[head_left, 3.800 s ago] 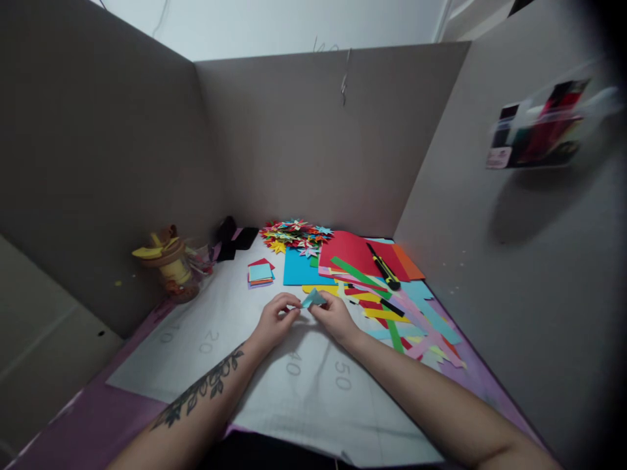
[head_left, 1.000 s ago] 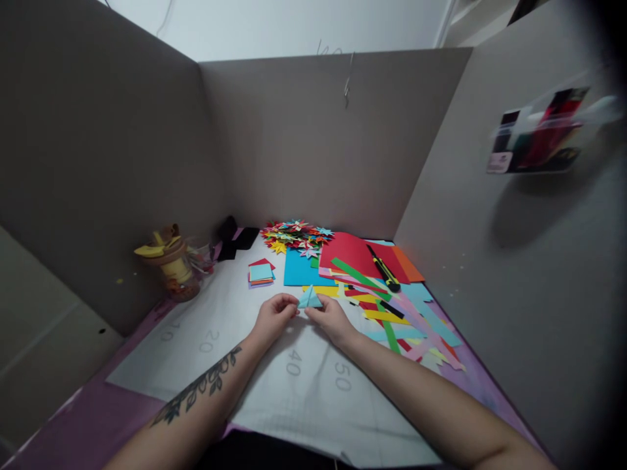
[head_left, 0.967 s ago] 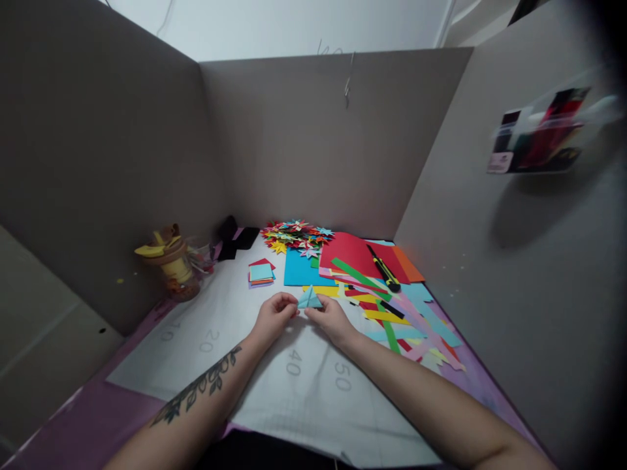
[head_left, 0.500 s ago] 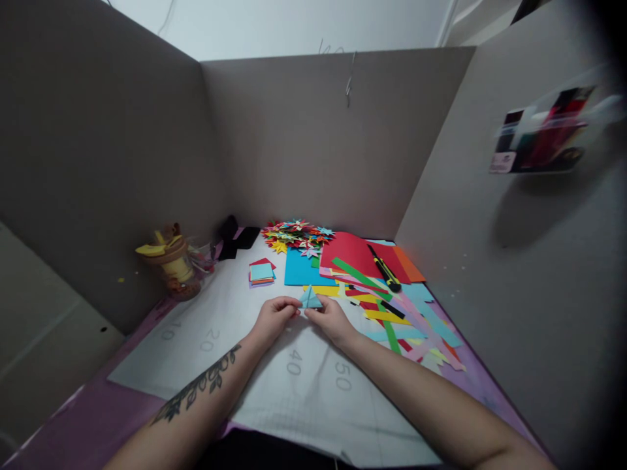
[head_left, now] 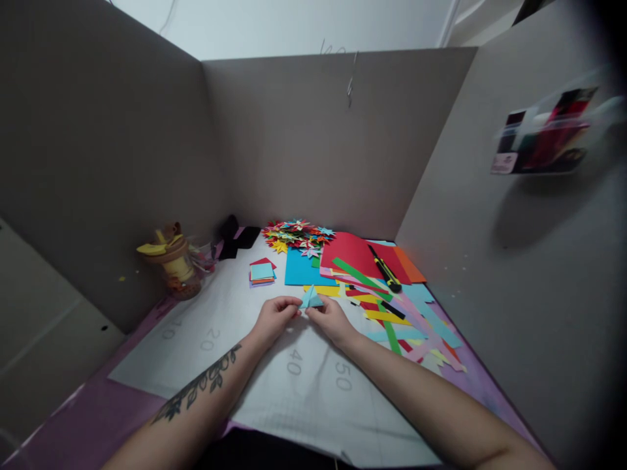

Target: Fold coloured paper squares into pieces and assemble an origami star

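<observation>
A small light-blue piece of folded paper (head_left: pixel 309 298), roughly triangular, is pinched between my two hands just above the white sheet. My left hand (head_left: pixel 276 316) grips its left corner between thumb and fingers. On the opposite corner my right hand (head_left: pixel 332 318) is closed in a pinch. One flap of the paper stands up near the middle. Beyond my left hand lies a small stack of coloured paper squares (head_left: pixel 262 272), light blue on top. A blue sheet (head_left: pixel 300 269) is just past the folded paper.
Folded paper stars (head_left: pixel 296 235) are heaped at the back. To the right, a yellow-black utility knife (head_left: pixel 386 269) rests on red paper (head_left: pixel 347 251), with scattered paper strips (head_left: pixel 392 318) nearer. A jar (head_left: pixel 179 274) stands left. Grey panels (head_left: pixel 318 143) enclose the table; a plastic holder (head_left: pixel 541 140) hangs right.
A flap of the light-blue folded paper has lifted, so its outline is less flat. Both hands stay almost where they were, still gripping the corners.
</observation>
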